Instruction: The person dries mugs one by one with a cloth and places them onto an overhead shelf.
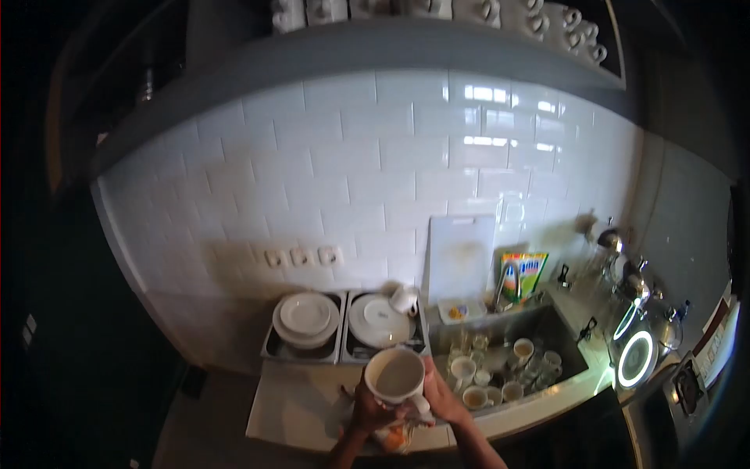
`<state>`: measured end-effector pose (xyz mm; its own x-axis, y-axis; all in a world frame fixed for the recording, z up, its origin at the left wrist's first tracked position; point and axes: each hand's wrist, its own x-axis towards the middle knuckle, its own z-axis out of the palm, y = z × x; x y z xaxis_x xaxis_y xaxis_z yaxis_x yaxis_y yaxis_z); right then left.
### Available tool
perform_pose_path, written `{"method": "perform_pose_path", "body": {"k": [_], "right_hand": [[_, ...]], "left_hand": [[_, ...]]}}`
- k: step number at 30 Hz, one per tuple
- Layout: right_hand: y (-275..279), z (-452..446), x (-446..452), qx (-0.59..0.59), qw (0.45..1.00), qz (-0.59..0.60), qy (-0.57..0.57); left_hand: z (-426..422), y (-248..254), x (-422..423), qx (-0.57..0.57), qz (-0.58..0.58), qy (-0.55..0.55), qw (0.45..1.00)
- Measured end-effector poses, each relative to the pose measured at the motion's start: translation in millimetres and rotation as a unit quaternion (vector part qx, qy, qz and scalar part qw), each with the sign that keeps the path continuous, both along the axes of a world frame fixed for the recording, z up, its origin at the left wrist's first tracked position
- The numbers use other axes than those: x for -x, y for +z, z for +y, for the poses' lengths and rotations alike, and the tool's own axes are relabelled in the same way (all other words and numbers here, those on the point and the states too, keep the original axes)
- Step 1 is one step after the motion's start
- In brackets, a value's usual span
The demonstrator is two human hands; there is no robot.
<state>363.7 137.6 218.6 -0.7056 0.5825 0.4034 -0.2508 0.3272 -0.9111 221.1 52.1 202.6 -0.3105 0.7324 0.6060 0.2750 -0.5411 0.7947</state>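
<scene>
A white mug point(395, 379) is held up in front of me with its mouth facing the camera and its handle toward the lower right. My left hand point(370, 409) is closed round its left side. On the other side, my right hand point(439, 397) grips it near the handle. Below the hands shows a white and orange cloth point(396, 438); whether a hand holds part of it I cannot tell. The fingers behind the mug are hidden.
Stacked white plates point(305, 313) sit in metal trays behind the mug. Several cups and glasses point(476, 397) fill the sink point(574, 356) at right. A white cutting board point(459, 258) leans on the tiles, beside a detergent pouch point(525, 273). Mugs point(484, 12) line the shelf above.
</scene>
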Motion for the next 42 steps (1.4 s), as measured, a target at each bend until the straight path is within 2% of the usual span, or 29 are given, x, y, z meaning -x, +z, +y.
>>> {"method": "perform_pose_path", "body": {"k": [1,2,5,6,9,13,14,17,18,20,22,25,27,30,32,33,36,39,42], "right_hand": [[10,-6,-3,0.020,0.999,-0.022,-0.026],[6,-1,0,-0.089,0.992,0.019,-0.082],[33,-18,-9,0.024,0.989,0.085,-0.122],[36,-18,-12,-0.019,0.985,0.111,-0.129],[57,-24,-28,-0.092,0.992,0.075,-0.052],[87,-21,-31,-0.181,0.977,-0.021,-0.113],[104,-23,-34,-0.208,0.970,-0.035,-0.121],[124,-20,-30,-0.150,0.986,0.001,-0.075],[122,-10,-27,-0.139,0.988,-0.005,-0.063],[134,-6,-18,-0.109,0.992,0.054,-0.036],[160,-9,-10,-0.067,0.992,0.110,-0.008],[212,-12,-9,-0.096,0.989,0.106,-0.046],[249,-8,-1,-0.203,0.962,0.169,-0.073],[317,0,16,-0.301,0.916,0.215,-0.153],[365,6,29,-0.350,0.886,0.235,-0.193],[389,8,37,-0.372,0.870,0.243,-0.216],[449,28,60,-0.407,0.842,0.228,-0.273],[491,30,81,-0.413,0.819,0.188,-0.352],[516,34,100,-0.402,0.813,0.154,-0.392]], "left_hand": [[3,-3,-1,-0.006,0.009,0.015,1.000],[4,-4,-3,-0.010,0.016,0.031,0.999],[9,22,-13,-0.066,0.011,0.064,0.996],[10,32,-15,-0.090,0.005,0.073,0.993],[21,37,-3,-0.120,0.069,0.115,0.984],[20,68,-5,-0.125,0.121,0.143,0.974],[12,87,-8,-0.089,0.112,0.119,0.982],[12,112,-5,-0.096,0.102,0.090,0.986],[8,120,-1,-0.083,0.147,0.106,0.980],[13,130,11,-0.131,0.141,0.069,0.979],[11,145,21,-0.150,0.152,0.042,0.976],[-2,159,31,-0.129,0.160,0.052,0.977],[-7,146,40,-0.082,0.145,0.041,0.985],[-15,108,57,0.018,0.111,-0.010,0.994],[-29,79,66,0.104,0.121,-0.100,0.982],[-35,61,69,0.146,0.126,-0.144,0.971],[-35,-37,83,0.172,0.034,-0.283,0.943],[-33,-70,87,0.228,0.009,-0.273,0.934],[-32,-78,90,0.253,0.005,-0.247,0.935]]}}
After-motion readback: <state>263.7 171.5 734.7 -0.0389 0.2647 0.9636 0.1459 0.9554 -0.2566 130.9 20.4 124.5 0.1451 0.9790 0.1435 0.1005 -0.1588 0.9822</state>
